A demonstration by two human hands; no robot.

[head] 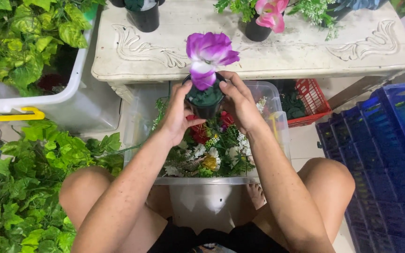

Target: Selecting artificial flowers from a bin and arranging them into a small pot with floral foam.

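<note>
Head view: small black pot [206, 104] with green foam and purple flower [208, 56], clasped between left hand [178, 112] and right hand [240, 104], above clear bin [277, 122] of mixed artificial flowers.

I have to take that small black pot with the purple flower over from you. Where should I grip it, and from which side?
Grip the black pot around its round wall, from the sides, as the left hand and right hand do now. It stands upright, and the purple flower rises from the green foam at the top, so coming from above would likely crush the bloom.
</note>
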